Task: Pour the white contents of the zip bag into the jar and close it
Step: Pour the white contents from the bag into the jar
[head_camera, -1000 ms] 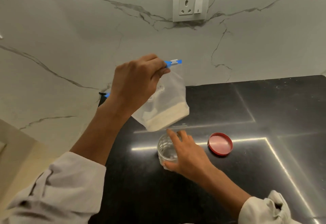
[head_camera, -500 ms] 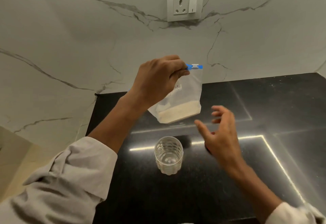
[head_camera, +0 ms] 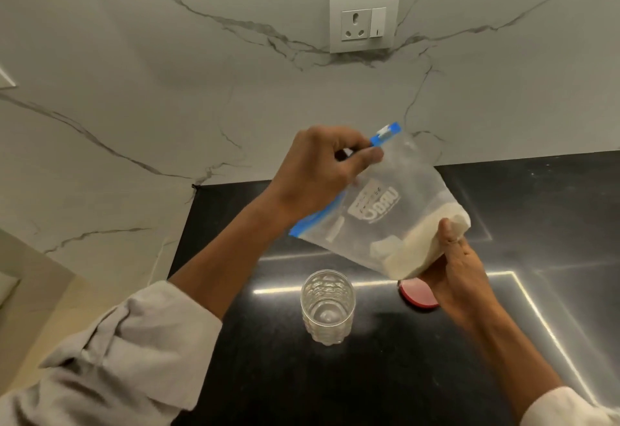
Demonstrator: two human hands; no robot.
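Observation:
A clear zip bag [head_camera: 385,211] with a blue zip strip hangs tilted in the air above the counter, white powder settled in its lower right corner. My left hand [head_camera: 322,174] pinches its blue top edge near the slider. My right hand [head_camera: 459,268] grips the bag's bottom corner from below, thumb on the powder. An empty ribbed glass jar [head_camera: 327,308] stands upright and uncapped on the black counter [head_camera: 369,375], below and left of the bag. The red lid [head_camera: 416,296] lies flat to the jar's right, partly hidden by my right hand.
A marble wall rises behind the counter, with a white socket and switch plate [head_camera: 364,21] above. The counter's left edge [head_camera: 181,247] borders a beige surface. Bright light streaks reflect across the black top.
My right hand left the jar, rose and took hold of the bag's bottom corner. The bag has tilted, its zip edge now slanting down to the left.

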